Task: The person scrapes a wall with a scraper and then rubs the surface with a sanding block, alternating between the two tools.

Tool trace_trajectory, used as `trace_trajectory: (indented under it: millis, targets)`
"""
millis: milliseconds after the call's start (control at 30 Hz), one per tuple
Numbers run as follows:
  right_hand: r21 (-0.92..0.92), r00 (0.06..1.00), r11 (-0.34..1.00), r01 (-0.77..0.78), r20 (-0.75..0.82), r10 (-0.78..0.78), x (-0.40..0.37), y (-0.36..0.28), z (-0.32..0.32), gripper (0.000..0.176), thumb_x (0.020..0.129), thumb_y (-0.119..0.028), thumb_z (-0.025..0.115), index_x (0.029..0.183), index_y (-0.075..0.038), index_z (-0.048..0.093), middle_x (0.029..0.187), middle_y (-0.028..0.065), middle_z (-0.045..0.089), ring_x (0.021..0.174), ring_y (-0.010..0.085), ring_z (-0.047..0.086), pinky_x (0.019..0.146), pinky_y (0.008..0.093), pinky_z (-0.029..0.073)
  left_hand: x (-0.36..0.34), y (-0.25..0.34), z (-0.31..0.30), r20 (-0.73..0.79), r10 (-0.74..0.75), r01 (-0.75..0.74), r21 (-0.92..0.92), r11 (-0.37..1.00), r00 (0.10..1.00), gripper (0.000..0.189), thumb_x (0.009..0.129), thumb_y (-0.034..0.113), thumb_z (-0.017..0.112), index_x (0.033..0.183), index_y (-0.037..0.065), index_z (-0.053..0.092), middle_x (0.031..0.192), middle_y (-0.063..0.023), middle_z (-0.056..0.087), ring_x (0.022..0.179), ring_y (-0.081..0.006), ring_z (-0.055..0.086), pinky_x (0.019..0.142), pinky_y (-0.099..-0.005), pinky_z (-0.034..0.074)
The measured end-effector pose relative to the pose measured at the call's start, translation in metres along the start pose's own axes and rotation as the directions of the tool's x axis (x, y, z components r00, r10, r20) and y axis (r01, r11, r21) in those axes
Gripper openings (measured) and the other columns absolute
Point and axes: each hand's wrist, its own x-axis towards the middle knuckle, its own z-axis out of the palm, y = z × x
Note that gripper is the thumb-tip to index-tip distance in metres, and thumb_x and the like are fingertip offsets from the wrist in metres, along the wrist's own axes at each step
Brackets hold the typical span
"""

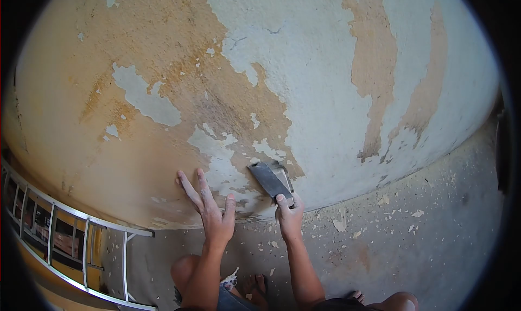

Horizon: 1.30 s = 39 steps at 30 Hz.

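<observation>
Even, soft daylight fills the scene, bright on the pale wall [325, 67] with no glare and only faint shadows. Strong fisheye bending curves the floor [434, 229]; corners go black. Focus is fairly sharp throughout.

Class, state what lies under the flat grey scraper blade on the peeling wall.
Flaking pale paint and bare tan wall show around the flat grey scraper blade in the right hand; the patch directly beneath is covered.

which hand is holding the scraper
The right hand grips the scraper against the wall; the left hand holds nothing and rests flat on the wall, fingers spread.
</observation>
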Motion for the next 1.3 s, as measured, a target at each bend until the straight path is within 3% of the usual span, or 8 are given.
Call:
trace_trajectory:
  millis: [100,400,500,700,933,1100,1167,1300]
  targets:
    - [-0.148,0.999,0.989,0.027,-0.022,-0.030,0.001,0.013,-0.029,0.032,0.091,-0.030,0.074,0.079,-0.003,0.062,0.058,-0.0025,0.053,0.045,0.0040,0.043,0.042,0.0239,0.032,0.002,-0.003,0.005,-0.001,-0.015,0.015,0.029,0.999,1.000,0.089,0.090,0.024,0.063,0.159,0.005,0.009,0.163,-0.0256,-0.012,0.150,-0.0469,-0.007,0.119,-0.0576,0.006]
    - [-0.012,0.990,0.994,0.108,0.087,-0.107,0.005,-0.070,0.054,0.031,0.091,-0.028,0.075,0.085,-0.001,0.062,0.065,0.0000,0.060,0.047,0.0045,0.046,0.042,0.0233,0.034,-0.001,-0.008,0.004,0.041,-0.058,0.050,0.173,0.984,0.998,0.093,0.089,0.027,0.066,0.160,0.009,0.008,0.163,-0.0242,-0.013,0.149,-0.0479,-0.007,0.118,-0.0600,0.003]
    - [0.000,0.999,0.999,0.040,0.035,-0.040,-0.001,-0.043,0.032,0.028,0.092,-0.027,0.072,0.085,-0.001,0.063,0.065,-0.0001,0.060,0.047,0.0040,0.046,0.042,0.0238,0.035,-0.002,-0.010,-0.002,0.057,-0.052,0.045,0.114,0.992,0.997,0.093,0.089,0.030,0.066,0.159,0.009,0.008,0.163,-0.0232,-0.013,0.149,-0.0481,-0.010,0.112,-0.0706,0.004]
    - [-0.215,0.995,0.974,0.072,-0.046,-0.083,0.004,0.030,-0.035,0.029,0.095,-0.028,0.068,0.087,-0.001,0.061,0.067,0.0035,0.061,0.043,0.0068,0.046,0.039,0.0238,0.035,0.000,-0.010,-0.003,0.063,-0.029,0.021,0.119,0.993,0.998,0.094,0.089,0.029,0.066,0.159,0.008,0.008,0.164,-0.0218,-0.011,0.150,-0.0480,-0.008,0.113,-0.0692,0.004]
    - [-0.117,0.993,0.986,0.114,0.037,-0.111,0.004,-0.019,0.038,0.032,0.091,-0.031,0.074,0.089,-0.001,0.064,0.067,-0.0003,0.060,0.049,0.0059,0.048,0.045,0.0249,0.037,0.000,-0.004,0.005,0.037,-0.058,0.052,0.150,0.987,0.998,0.092,0.090,0.028,0.066,0.160,0.009,0.008,0.164,-0.0221,-0.012,0.150,-0.0477,-0.008,0.116,-0.0647,0.003]
    - [-0.004,1.000,1.000,-0.026,-0.009,0.026,-0.006,0.034,-0.018,0.031,0.093,-0.030,0.071,0.086,-0.001,0.061,0.065,0.0017,0.060,0.045,0.0069,0.050,0.041,0.0242,0.038,-0.001,-0.006,0.005,0.044,-0.023,0.018,0.106,0.994,0.999,0.094,0.089,0.026,0.068,0.160,0.012,0.008,0.164,-0.0228,-0.012,0.150,-0.0476,-0.008,0.116,-0.0641,0.004]
    - [-0.116,0.999,0.993,-0.037,-0.037,0.033,-0.006,0.065,-0.053,0.030,0.094,-0.029,0.070,0.086,-0.002,0.061,0.066,0.0020,0.060,0.045,0.0072,0.050,0.041,0.0244,0.038,0.000,-0.003,0.005,0.029,-0.029,0.024,0.139,0.990,0.999,0.094,0.089,0.025,0.068,0.160,0.012,0.008,0.164,-0.0227,-0.013,0.150,-0.0475,-0.008,0.117,-0.0635,0.005]
    - [-0.121,0.998,0.992,-0.045,-0.046,0.040,-0.003,0.047,-0.037,0.030,0.095,-0.030,0.068,0.095,-0.001,0.061,0.067,0.0015,0.058,0.045,0.0083,0.051,0.042,0.0258,0.039,0.001,0.000,0.008,0.006,-0.050,0.049,0.174,0.984,0.999,0.095,0.088,0.023,0.069,0.160,0.012,0.008,0.164,-0.0224,-0.010,0.151,-0.0442,-0.005,0.120,-0.0555,0.007]
